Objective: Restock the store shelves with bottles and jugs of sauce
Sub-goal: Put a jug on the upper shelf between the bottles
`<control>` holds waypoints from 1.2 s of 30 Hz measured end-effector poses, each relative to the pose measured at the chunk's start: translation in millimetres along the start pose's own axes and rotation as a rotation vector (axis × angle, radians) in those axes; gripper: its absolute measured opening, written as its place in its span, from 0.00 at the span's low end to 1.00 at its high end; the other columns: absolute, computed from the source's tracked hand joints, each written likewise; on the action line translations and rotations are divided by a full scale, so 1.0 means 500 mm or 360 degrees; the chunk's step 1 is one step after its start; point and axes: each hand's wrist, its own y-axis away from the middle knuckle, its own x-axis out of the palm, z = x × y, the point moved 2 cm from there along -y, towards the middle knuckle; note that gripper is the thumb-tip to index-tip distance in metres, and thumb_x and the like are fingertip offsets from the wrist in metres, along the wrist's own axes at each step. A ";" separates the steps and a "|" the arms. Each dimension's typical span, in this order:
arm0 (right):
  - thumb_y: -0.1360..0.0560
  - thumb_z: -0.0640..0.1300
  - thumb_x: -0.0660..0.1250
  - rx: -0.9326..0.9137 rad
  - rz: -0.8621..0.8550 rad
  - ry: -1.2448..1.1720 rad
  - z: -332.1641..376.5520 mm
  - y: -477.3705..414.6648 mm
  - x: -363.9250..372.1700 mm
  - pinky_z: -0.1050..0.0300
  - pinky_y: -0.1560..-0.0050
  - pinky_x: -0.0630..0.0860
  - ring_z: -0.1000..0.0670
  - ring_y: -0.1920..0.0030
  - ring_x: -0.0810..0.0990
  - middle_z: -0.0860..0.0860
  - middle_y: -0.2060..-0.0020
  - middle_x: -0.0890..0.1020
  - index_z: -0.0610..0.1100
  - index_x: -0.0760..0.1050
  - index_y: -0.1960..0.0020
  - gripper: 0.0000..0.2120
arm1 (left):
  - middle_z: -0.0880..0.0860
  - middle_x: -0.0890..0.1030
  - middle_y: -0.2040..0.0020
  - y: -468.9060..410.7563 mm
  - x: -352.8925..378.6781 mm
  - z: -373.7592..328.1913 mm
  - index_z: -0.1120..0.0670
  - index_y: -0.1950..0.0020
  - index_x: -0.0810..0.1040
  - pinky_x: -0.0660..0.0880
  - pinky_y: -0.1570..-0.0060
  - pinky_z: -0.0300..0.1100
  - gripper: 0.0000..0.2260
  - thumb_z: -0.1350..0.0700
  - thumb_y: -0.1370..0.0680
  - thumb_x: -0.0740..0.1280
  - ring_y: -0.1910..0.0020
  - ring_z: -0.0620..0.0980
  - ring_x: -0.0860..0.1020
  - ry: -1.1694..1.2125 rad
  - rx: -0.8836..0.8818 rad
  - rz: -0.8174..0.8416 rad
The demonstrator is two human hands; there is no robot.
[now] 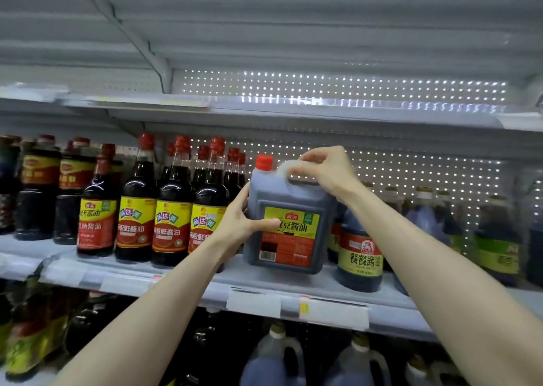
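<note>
With right grip (320, 171) curled round top handle, bearing weight of soy sauce jug (291, 227). With left grip (238, 224) clasping left flank, thumb across label, steering. Standing upright near shelf (326, 285) front edge, between red-capped bottles (205, 206) and round jug (360, 256); label outward, presumably for shoppers.

Glossy bottles (172, 206), seemingly glass; matt plastic jug (289, 224).
</note>
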 end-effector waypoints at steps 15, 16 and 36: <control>0.33 0.42 0.79 0.0254 -0.0006 0.0044 -0.124 -0.071 0.075 0.60 0.52 0.73 0.58 0.59 0.79 0.59 0.63 0.80 0.47 0.79 0.55 0.10 | 0.52 0.83 0.47 -0.094 -0.028 0.139 0.50 0.32 0.71 0.81 0.54 0.47 0.32 0.64 0.33 0.77 0.51 0.50 0.83 0.0105 -0.0208 0.0091; 0.32 0.42 0.78 0.0270 0.0007 0.0040 -0.128 -0.073 0.078 0.61 0.52 0.72 0.57 0.59 0.78 0.59 0.63 0.80 0.48 0.79 0.55 0.10 | 0.50 0.84 0.48 -0.096 -0.029 0.143 0.50 0.32 0.71 0.81 0.58 0.43 0.32 0.64 0.33 0.77 0.52 0.48 0.84 0.0111 -0.0215 0.0085; 0.23 0.50 0.68 0.0530 -0.0113 -0.0226 -0.189 0.038 0.100 0.56 0.42 0.74 0.49 0.36 0.74 0.51 0.30 0.70 0.50 0.55 0.22 0.35 | 0.48 0.78 0.40 -0.067 -0.020 0.169 0.45 0.26 0.62 0.79 0.58 0.35 0.30 0.62 0.24 0.69 0.48 0.42 0.79 0.0009 -0.0203 0.0022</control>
